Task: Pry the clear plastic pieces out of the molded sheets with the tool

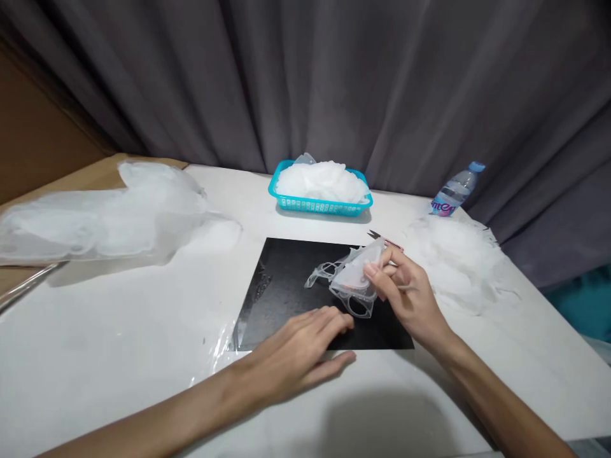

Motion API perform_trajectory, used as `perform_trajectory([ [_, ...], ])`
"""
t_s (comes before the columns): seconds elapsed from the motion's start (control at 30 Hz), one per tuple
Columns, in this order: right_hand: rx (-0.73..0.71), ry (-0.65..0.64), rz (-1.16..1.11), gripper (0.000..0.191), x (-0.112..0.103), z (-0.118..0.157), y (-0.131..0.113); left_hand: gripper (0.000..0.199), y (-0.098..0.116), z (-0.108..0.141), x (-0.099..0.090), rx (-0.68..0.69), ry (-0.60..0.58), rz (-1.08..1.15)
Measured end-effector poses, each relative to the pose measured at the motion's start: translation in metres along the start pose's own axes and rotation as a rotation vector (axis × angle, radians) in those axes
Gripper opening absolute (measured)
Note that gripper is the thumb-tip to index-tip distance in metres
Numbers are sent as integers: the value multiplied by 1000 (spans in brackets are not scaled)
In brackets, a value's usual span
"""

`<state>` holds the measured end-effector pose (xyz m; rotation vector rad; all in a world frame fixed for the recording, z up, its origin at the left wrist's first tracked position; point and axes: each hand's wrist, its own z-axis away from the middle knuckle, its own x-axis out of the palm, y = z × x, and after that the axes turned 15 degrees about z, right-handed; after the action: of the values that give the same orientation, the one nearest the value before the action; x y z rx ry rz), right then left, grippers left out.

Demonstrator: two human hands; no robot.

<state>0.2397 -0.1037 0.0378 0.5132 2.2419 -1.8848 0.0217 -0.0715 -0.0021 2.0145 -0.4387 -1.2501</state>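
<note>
The right hand (pixel 413 292) is gripping a translucent plastic piece (pixel 356 272) between thumb and fingers, holding it tilted above the black mat (pixel 291 280); openwork loops are hanging from its lower and left sides. A thin pale sliver (pixel 408 288) is projecting from the same hand — its nature cannot be told. The left hand (pixel 305 350) is lying open, palm down and fingers slightly bent, across the mat's near edge. Beyond the right hand, dark-bladed snips (pixel 373 235) are lying partly hidden. On the worktop (pixel 143 350), a blue basket (pixel 324 206) is holding a white heap (pixel 319 181) behind the mat; a second white pile (pixel 463 261) is spreading at right, a labelled bottle (pixel 453 192) leaning behind it. A bulky whitish bag (pixel 119 216) is resting at left.
</note>
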Motion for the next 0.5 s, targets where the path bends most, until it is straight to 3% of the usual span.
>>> perform_trajectory([
  [0.1, -64, -109, 26, 22, 4, 4, -2, 48, 0, -5, 6, 32, -130, -63],
  [0.17, -95, -172, 65, 19, 6, 9, -5, 45, -7, -7, 6, 22, -125, -126],
  [0.23, -126, -154, 101, 22, 5, 13, -8, 40, -19, -8, 0, 18, -80, -202],
  [0.4, -62, -75, 246, 30, 3, 8, 3, 49, -62, -6, -44, -94, 128, -478],
  [0.5, 32, -61, 355, 33, 7, 1, 21, 47, -79, -4, -72, -128, 170, -517],
])
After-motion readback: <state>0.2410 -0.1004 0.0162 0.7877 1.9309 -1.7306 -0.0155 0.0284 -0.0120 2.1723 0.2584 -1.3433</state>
